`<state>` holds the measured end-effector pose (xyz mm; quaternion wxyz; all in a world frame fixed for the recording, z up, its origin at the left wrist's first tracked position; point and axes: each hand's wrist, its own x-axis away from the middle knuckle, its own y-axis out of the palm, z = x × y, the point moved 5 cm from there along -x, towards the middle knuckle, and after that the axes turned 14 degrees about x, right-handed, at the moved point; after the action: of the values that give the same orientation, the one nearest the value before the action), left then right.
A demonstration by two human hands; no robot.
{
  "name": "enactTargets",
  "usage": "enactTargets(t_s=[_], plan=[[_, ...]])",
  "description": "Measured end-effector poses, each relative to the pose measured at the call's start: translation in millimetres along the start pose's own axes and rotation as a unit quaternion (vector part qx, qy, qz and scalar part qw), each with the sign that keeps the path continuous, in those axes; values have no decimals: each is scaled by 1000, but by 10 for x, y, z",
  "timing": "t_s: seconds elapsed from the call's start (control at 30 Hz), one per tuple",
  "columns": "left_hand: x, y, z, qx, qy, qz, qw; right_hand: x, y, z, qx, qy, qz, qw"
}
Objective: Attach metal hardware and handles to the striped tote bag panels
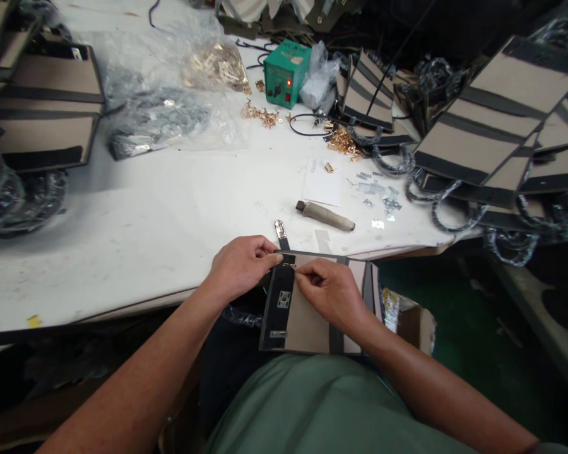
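Note:
A beige and black panel (307,315) lies across my lap against the table's front edge. My left hand (246,265) pinches the panel's top left corner, thumb and fingers together. My right hand (329,287) is closed at the fingertips over the black strip near that corner, at a small metal piece (289,265) that is too small to make out well. Lower on the strip sit a square metal plate (284,299) and a narrow metal plate (278,334). A dark tab with a shiny metal end (279,230) sticks out above the corner onto the table.
On the white table (170,202) lie a wrapped tool (326,216), loose silver plates (373,189) and gold-coloured parts (344,140). A green box (286,72) with a red light stands behind. Stacked panels (492,120) fill the right, more panels (52,101) the left, beside plastic bags (161,116).

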<state>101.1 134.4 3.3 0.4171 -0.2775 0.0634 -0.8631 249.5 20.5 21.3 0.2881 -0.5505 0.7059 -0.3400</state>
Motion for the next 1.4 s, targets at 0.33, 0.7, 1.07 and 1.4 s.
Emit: enactTargets(t_s=[0.33,0.7,1.07,1.4], plan=[[-13,-8,24,-25,-6,-4,1000,50,30,-13,-8,22,8,1000],[-10,-36,10,-54,15,11,998,-18,92,-58,-15,99,-32,994],[19,-61,44,-75,13,19,997,84,198,-157,23,88,40,995],[181,-31,83,-96,48,-14,994,88,205,-93,-77,137,6,988]])
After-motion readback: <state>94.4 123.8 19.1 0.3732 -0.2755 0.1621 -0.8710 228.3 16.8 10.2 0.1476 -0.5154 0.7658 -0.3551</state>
